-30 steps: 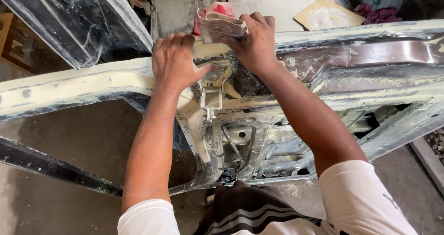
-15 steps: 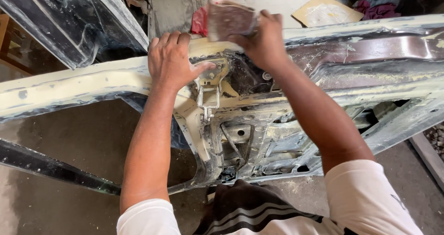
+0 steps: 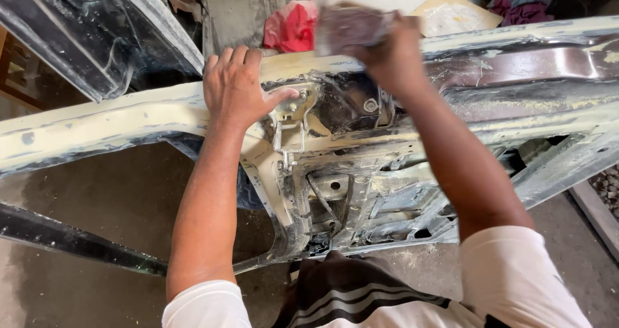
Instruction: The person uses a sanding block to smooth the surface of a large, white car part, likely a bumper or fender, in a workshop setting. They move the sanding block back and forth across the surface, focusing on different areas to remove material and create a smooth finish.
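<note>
On car panel (image 3: 116,125), upper edge: left hand (image 3: 235,89) pressed flat, fingers spread, gripping nothing. Just right, right hand (image 3: 390,50) clenched round blurred sandpaper pad (image 3: 348,26) at panel's top rim. Behind pad, red rag (image 3: 293,28).

Concrete floor (image 3: 116,218) — red cloth (image 3: 293,28), cardboard (image 3: 454,12)

The sanding pad (image 3: 351,26) in the right hand (image 3: 392,58) is blurred, its surface unreadable. That hand hides the panel (image 3: 97,125) edge beneath it. The panel runs off both left and right edges. The far red cloth (image 3: 291,28) is partly hidden behind the pad.
</note>
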